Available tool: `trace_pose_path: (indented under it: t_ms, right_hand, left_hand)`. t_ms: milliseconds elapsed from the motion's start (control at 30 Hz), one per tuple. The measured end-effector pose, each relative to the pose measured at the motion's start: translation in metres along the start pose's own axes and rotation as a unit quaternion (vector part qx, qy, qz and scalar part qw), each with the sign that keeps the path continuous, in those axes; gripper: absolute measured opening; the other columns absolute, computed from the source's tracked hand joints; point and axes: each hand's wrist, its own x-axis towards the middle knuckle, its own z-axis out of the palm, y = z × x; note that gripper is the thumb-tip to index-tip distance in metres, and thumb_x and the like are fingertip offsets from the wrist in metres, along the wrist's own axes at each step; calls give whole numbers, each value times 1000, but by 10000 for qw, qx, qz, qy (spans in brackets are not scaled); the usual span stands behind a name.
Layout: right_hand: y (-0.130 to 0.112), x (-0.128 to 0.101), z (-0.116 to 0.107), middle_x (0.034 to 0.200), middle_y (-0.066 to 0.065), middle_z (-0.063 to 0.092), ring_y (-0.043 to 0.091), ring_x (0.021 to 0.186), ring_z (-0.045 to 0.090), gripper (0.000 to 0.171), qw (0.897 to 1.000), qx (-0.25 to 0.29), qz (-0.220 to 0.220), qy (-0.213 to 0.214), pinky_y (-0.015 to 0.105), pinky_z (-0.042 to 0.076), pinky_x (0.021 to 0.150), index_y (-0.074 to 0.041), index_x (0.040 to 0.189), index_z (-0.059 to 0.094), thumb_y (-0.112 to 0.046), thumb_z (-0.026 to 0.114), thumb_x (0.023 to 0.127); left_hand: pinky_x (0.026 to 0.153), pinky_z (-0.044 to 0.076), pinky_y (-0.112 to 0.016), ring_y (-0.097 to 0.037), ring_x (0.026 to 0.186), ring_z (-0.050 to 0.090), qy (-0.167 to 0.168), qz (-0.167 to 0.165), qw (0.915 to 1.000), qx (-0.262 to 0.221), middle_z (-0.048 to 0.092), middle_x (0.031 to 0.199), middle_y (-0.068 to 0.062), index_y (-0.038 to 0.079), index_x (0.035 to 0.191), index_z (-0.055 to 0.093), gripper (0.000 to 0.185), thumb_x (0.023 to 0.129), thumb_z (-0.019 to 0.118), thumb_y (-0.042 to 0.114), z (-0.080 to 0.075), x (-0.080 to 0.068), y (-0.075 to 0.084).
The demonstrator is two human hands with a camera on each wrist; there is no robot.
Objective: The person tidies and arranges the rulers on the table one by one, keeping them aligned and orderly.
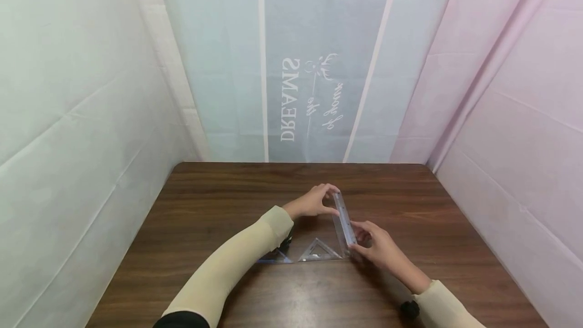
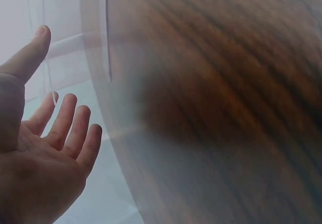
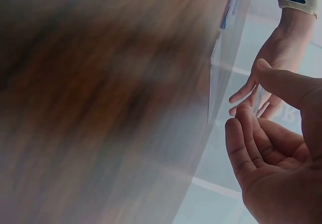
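Note:
A clear straight ruler [image 1: 344, 219] is held tilted above the table between the two hands. My left hand [image 1: 314, 201] holds its far end between thumb and forefinger; in the left wrist view the other fingers [image 2: 83, 133] are spread. With thumb and fingers, my right hand [image 1: 378, 247] grips the near end, and the ruler's edge [image 3: 258, 99] shows between the hands in the right wrist view. A clear triangular set square [image 1: 319, 252] lies on the table just left of the ruler. Left of that, a blue-edged clear piece [image 1: 275, 256] is partly hidden by my left sleeve.
The brown wood-grain table [image 1: 291, 292] has hanging cloth on three sides. White mirrored lettering [image 1: 289, 100] marks the blue back cloth [image 1: 227, 65]. Another clear flat edge [image 2: 107, 43] lies on the table beside the held ruler.

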Motion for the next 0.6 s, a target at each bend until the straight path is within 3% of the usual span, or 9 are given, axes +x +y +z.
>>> trace_pose_path:
  t_ms: [433,600]
  right_hand:
    - [8,-8,-13,95,-1,63,12,86,63,54,9994,-129,221,-231,29,56,74,6,129,71,-13,94,84]
    - [9,-9,-16,98,2,64,16,88,65,55,9982,-106,432,-390,30,57,76,7,130,70,-13,93,84]
  left_hand:
    - [118,38,-43,-21,132,49,-376,-239,9972,599,58,148,-4,19,147,58,70,91,86,50,14,15,9]
    - [114,38,-40,-20,131,50,-377,-192,9940,1007,60,144,0,20,144,63,67,89,87,52,20,25,9]
